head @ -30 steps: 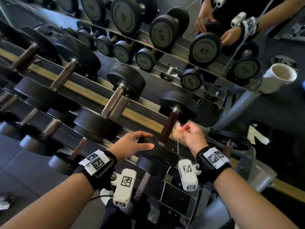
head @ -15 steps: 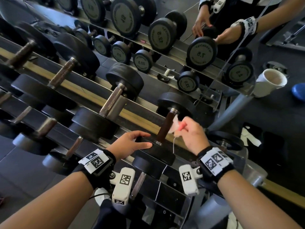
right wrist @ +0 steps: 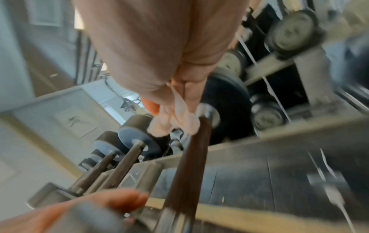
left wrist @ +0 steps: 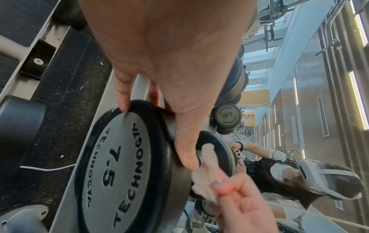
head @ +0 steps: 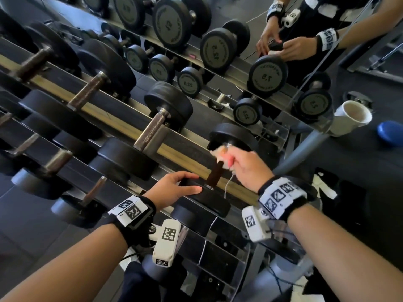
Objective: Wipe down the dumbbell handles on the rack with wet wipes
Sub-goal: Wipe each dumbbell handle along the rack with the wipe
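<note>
A 7.5 dumbbell lies across the rack's top rails, its dark brown handle (head: pixel 214 174) wet-looking. My left hand (head: pixel 174 188) grips the rim of its near weight head (head: pixel 212 199), thumb and fingers curled over the edge (left wrist: pixel 123 102). My right hand (head: pixel 244 166) pinches a crumpled white wet wipe (head: pixel 219 152) against the far end of the handle, next to the far weight head (head: pixel 233 136). The right wrist view shows the wipe (right wrist: pixel 175 121) bunched at the top of the handle (right wrist: pixel 191 157). In the left wrist view the wipe (left wrist: pixel 205 173) sits between the two heads.
Several more dumbbells with metal handles (head: pixel 150 131) line the rack to the left. A mirror behind reflects the rack and the person's hands (head: pixel 283 46). A white cup-like tube end (head: pixel 351 116) and a blue object (head: pixel 390 131) lie at the right.
My right hand has slid the wipe up the handle from its middle to the far end by the weight head. My left hand has kept its grip on the near head.
</note>
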